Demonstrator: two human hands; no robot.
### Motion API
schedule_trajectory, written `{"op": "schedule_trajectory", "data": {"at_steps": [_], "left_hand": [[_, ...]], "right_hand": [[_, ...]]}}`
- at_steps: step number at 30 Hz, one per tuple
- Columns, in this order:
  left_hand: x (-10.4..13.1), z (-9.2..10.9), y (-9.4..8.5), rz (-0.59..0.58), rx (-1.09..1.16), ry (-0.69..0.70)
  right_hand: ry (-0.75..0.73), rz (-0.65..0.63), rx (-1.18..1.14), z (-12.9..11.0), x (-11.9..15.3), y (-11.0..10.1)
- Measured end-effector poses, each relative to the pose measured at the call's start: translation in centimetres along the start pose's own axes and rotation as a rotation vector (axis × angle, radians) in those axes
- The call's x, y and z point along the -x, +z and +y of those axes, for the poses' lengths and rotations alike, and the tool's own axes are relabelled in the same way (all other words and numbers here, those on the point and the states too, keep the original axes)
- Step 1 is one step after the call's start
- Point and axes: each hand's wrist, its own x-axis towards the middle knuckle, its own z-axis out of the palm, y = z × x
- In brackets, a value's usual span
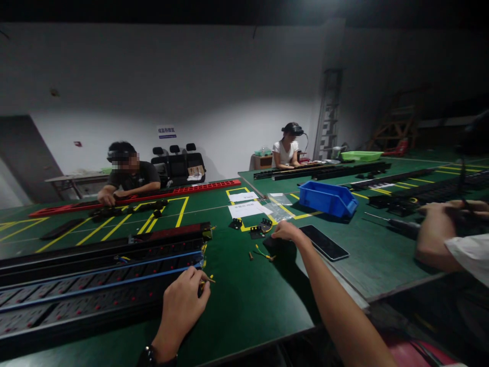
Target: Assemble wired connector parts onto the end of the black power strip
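Note:
My left hand (186, 302) is closed in a pinch beside the end of a long black socket strip (114, 300) with red dots and blue edges. A short yellow wire (208, 280) sticks out from between its fingertips; the rest is hidden by the fingers. My right hand (287, 232) reaches across the green table, fingers closed on a small dark part (272, 243) that lies partly in shadow. Close to it are small black brackets (258, 232), a yellow-green wire (264, 253) and a small brownish screw-like piece (251, 256).
A phone (324, 242) and a blue bin (327, 198) stand right of my right hand. White papers (249, 209) and plastic bags lie ahead. A screwdriver (393, 221) is near a neighbour's arm (439, 234). Two people (132, 176) (286, 150) work across the table by a red rail (183, 190).

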Motion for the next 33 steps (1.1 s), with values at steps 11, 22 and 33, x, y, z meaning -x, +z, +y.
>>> {"op": "schedule_trajectory", "data": {"at_steps": [11,22,33], "left_hand": [[0.1,0.1,0.0,-0.004,0.028,-0.001],[0.2,0.4,-0.4,-0.032,0.063,-0.002],[0.3,0.4,0.0,-0.018,0.069,-0.013]], "right_hand": [[0.041,0.140,0.274,-2.6,1.9,-1.5],[-0.518,0.092,0.384,-12.4,-1.5,6.7],[-0.412,0.040,0.469,-12.7,0.5,5.3]]}}
